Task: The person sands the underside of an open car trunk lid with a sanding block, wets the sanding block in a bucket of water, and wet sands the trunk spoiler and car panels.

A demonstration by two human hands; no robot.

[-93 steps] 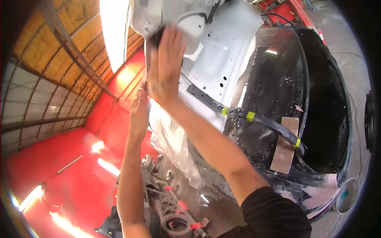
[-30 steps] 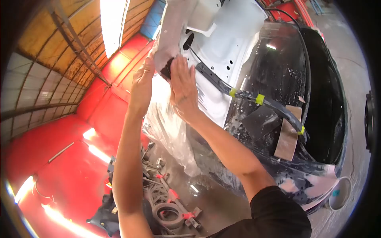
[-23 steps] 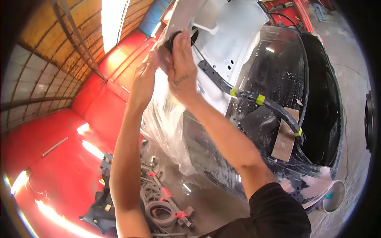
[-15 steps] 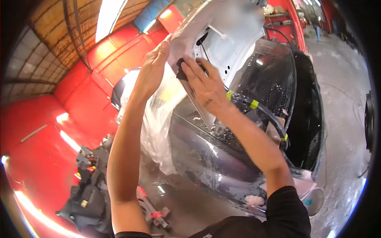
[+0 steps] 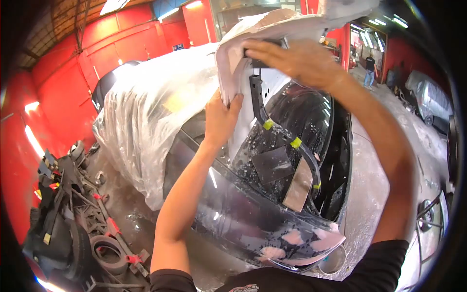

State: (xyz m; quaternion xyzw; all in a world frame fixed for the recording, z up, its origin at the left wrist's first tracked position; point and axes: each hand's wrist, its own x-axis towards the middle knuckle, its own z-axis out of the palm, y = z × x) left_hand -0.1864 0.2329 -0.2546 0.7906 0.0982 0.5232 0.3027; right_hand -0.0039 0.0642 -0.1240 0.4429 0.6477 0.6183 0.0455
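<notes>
A raised car panel [image 5: 272,25], pale grey with smooth patches like filler, stands at the top centre. My left hand [image 5: 221,119] grips its lower left edge, with the thumb on the near face. My right hand [image 5: 299,61] is slightly blurred and lies across the panel's inner side, fingers stretched to the left. Beneath those fingers shows part of a black sanding block [image 5: 259,63], mostly covered by the hand. Below, a dark sheet [image 5: 272,165] and a brown sheet [image 5: 297,187] lie on the wet black car body [image 5: 233,180].
Clear plastic sheeting [image 5: 141,117] drapes the car at left. A black strip [image 5: 306,155] with yellow tape curves over the body. A bucket [image 5: 333,260] stands by the pink-patched corner. Car parts and a tyre [image 5: 108,253] lie at lower left. A person [image 5: 370,70] stands far right.
My view has shifted and the panel stands at another angle. My left hand is lower on the panel's edge. The right hand has turned and reaches across from the right, the block under it.
</notes>
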